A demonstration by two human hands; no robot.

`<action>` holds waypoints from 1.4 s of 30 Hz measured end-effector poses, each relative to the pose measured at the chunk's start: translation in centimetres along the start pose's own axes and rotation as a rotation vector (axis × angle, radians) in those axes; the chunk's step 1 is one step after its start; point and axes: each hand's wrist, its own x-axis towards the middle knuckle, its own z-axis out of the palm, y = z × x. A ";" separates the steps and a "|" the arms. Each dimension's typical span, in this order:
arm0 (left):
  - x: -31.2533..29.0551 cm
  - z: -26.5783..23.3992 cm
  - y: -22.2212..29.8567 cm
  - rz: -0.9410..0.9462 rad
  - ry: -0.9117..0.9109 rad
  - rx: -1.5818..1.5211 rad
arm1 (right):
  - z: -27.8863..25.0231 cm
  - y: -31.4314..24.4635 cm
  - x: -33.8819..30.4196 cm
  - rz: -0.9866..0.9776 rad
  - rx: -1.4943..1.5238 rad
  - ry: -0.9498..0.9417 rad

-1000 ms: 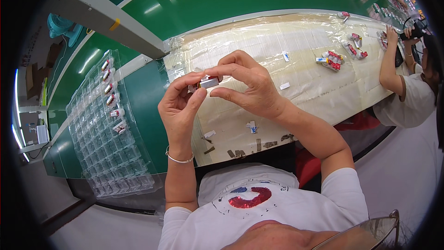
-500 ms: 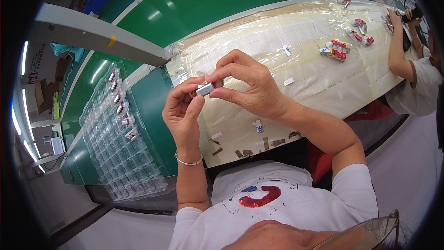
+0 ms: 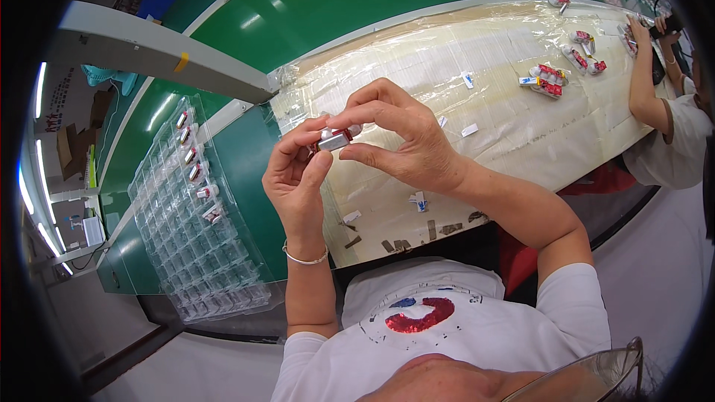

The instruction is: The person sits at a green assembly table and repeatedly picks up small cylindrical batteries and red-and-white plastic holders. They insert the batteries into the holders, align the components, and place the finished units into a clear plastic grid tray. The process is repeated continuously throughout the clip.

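View swung slightly left; left fingers [image 3: 316,171], right fingers [image 3: 366,155] pinching small silver-red piece [image 3: 334,141].

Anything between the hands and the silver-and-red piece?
Nothing visible. The left hand pinches the piece directly; fingertips of the right hand sit at its right end, nothing seen between, though exact contact is unclear.

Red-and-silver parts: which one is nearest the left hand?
The red-and-silver part held by the left hand and right hand; those in the clear tray touch neither.
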 end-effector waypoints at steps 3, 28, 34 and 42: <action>0.1 0.3 0.1 0.004 -0.009 0.021 | 0.1 0.5 -0.2 -0.026 -0.009 0.002; -0.1 1.7 0.7 0.091 0.068 0.124 | 1.4 0.6 -0.6 0.147 0.134 0.083; -0.3 1.2 0.3 0.028 0.070 0.051 | 1.4 0.4 -0.4 0.224 0.235 0.070; -0.3 1.2 0.2 0.117 0.076 0.203 | 0.7 0.8 -0.4 0.442 0.410 -0.017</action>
